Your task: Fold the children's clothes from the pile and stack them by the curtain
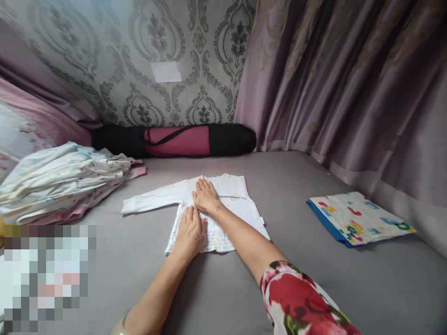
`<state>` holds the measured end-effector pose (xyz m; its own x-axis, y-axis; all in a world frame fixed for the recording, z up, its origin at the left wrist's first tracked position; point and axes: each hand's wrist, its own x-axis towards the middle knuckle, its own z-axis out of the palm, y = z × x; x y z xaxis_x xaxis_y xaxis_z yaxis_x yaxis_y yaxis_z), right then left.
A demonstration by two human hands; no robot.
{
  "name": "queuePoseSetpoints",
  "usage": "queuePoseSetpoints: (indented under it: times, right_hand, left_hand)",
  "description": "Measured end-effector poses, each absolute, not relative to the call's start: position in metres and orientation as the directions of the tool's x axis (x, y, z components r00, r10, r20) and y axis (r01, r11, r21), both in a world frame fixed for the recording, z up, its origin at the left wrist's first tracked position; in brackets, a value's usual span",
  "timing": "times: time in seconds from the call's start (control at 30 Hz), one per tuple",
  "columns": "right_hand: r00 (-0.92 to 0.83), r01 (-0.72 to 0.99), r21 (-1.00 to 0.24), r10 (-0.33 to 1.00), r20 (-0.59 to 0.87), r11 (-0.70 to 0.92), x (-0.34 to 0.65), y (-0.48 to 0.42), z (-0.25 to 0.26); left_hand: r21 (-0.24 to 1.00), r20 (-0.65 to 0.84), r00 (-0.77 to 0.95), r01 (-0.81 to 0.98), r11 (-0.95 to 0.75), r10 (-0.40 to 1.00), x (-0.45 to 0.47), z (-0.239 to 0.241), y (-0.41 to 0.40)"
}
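A small white long-sleeved shirt (237, 214) lies spread on the grey sheet. One sleeve stretches out to the left, while the other side looks folded in over the body, with a small tag at its right edge. My left hand (191, 229) rests flat on the lower left part of the shirt, fingers stretched out. Farther up, my right hand (206, 195) presses flat on the chest near the collar, its fingers extended too. Neither hand grips the cloth. Both hands hide part of the front.
Several garments lie in a heap (66, 179) at the left. A folded white cloth with colourful letters (359, 216) sits at the right, blue underneath. A black and maroon long bag (178, 141) lines the wall. Purple curtains (335, 74) hang at the right. The lower left corner is pixelated.
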<state>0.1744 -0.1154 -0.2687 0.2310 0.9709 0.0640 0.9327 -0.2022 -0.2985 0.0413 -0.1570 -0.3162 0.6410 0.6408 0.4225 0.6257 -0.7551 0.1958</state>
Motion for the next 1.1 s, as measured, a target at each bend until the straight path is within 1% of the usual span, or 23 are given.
queuePoseSetpoints:
  times: [0.13,0.23,0.3,0.4,0.47,0.6,0.73,0.8,0.9,1.0,1.1]
  right_hand:
    - [0.229,0.932,-0.3,0.972,0.051,-0.204,0.175,-0.113,-0.274]
    - [0.221,0.918,-0.34,0.975,0.015,-0.203,0.182,-0.113,-0.268]
    - [0.258,0.909,-0.349,0.965,0.039,-0.228,0.189,-0.115,-0.264]
    - [0.352,0.897,-0.314,0.933,0.082,-0.311,0.2,-0.12,-0.266]
    - [0.379,0.889,-0.303,0.923,0.068,-0.343,0.205,-0.122,-0.271]
    - [0.386,0.883,-0.314,0.921,0.061,-0.349,0.208,-0.123,-0.277]
    - [0.358,0.868,-0.362,0.933,-0.014,-0.339,0.216,-0.124,-0.268]
    - [0.382,0.862,-0.364,0.924,0.005,-0.354,0.221,-0.127,-0.264]
    - [0.422,0.864,-0.326,0.905,0.05,-0.384,0.226,-0.131,-0.268]
    - [0.434,0.861,-0.315,0.9,0.045,-0.399,0.225,-0.133,-0.276]
    - [0.427,0.858,-0.332,0.903,0.04,-0.391,0.226,-0.132,-0.277]
  left_hand:
    - [0.175,0.436,0.644,0.625,-0.761,0.629,0.041,-0.317,-0.157]
    - [0.158,0.442,0.645,0.628,-0.762,0.624,0.04,-0.315,-0.157]
    - [0.165,0.449,0.642,0.624,-0.764,0.621,0.04,-0.315,-0.157]
    - [0.176,0.431,0.643,0.628,-0.758,0.633,0.039,-0.315,-0.158]
    - [0.171,0.41,0.648,0.636,-0.752,0.641,0.039,-0.314,-0.158]
    - [0.162,0.397,0.657,0.638,-0.753,0.641,0.038,-0.312,-0.158]
    - [0.156,0.421,0.654,0.63,-0.761,0.628,0.038,-0.312,-0.157]
    - [0.161,0.432,0.649,0.627,-0.762,0.626,0.038,-0.312,-0.157]
    - [0.173,0.433,0.642,0.63,-0.757,0.633,0.039,-0.313,-0.158]
    - [0.177,0.417,0.644,0.635,-0.752,0.642,0.039,-0.312,-0.158]
    - [0.171,0.403,0.651,0.637,-0.752,0.643,0.038,-0.31,-0.158]
